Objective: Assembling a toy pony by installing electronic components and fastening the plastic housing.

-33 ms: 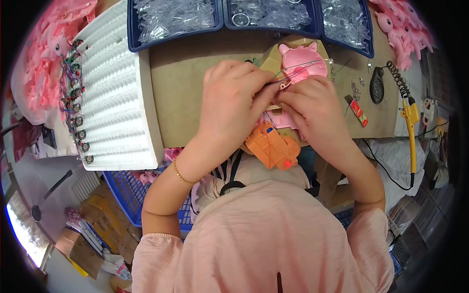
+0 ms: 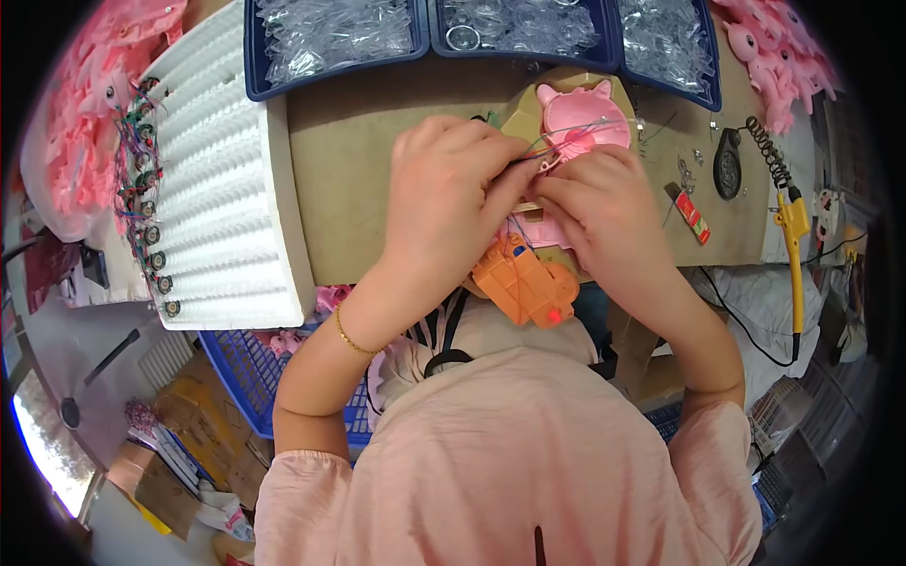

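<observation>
A pink animal-shaped plastic shell (image 2: 590, 121) with two small ears lies open-side up in a tan holder (image 2: 525, 118). Thin coloured wires (image 2: 564, 148) stretch across it to the fingertips of my left hand (image 2: 453, 179), which pinches them. Close beside, my right hand (image 2: 604, 203) is closed with its thumb and finger together; what they grip is hidden. Below the hands another pink plastic part (image 2: 540, 232) shows. Nearest me sits an orange plastic motor housing (image 2: 524, 283) with a glowing red spot, its wires leading up under my fingers.
Blue bins (image 2: 429, 55) of clear plastic parts line the back. A white ridged foam tray (image 2: 222, 179) stands left, wired round parts (image 2: 151, 234) along its edge. To the right lie a red cutter-like piece (image 2: 694, 215), a black oval object (image 2: 728, 165) and a yellow-handled tool (image 2: 795, 245) on a coiled cord.
The orange housing has shifted very slightly to the left. Both hands keep the same pinching pose.
</observation>
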### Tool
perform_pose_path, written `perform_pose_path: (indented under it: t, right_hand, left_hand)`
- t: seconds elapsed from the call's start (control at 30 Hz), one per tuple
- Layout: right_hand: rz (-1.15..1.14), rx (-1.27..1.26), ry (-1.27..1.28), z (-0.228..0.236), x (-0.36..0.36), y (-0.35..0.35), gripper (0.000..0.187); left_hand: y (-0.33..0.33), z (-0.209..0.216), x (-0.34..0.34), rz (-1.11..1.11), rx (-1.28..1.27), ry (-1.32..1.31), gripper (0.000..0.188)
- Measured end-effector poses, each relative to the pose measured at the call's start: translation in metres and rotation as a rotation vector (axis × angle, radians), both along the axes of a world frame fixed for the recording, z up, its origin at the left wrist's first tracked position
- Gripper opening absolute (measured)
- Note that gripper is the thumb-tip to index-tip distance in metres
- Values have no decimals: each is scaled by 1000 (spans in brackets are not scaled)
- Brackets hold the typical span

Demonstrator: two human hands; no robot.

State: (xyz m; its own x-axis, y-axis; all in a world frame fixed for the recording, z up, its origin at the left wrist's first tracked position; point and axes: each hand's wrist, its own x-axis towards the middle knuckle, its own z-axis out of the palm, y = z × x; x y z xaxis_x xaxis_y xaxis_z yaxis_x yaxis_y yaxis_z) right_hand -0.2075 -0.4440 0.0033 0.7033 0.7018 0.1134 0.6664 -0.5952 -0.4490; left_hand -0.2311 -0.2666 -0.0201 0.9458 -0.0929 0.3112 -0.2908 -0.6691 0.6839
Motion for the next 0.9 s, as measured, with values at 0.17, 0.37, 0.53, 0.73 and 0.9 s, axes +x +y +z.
perform_pose_path:
  t: [0.17,0.37,0.53,0.73,0.9]
  right_hand:
    - [-30,-95,-52,0,-5,4,13]
    - [-182,-11,24,29,-58,-7,44]
    - [-282,-169,35,23,-80,6,64]
    - [-123,-57,240,50,-37,-12,61]
    - [106,80,132,32,-9,-14,60]
  left_hand:
    - [-5,-2,-1,35,-190,32,12]
    - [-3,5,-1,66,-264,31,13]
    - [-6,19,6,58,-264,193,14]
    - [11,19,12,88,-850,730,16]
    - [5,0,-5,191,-965,358,17]
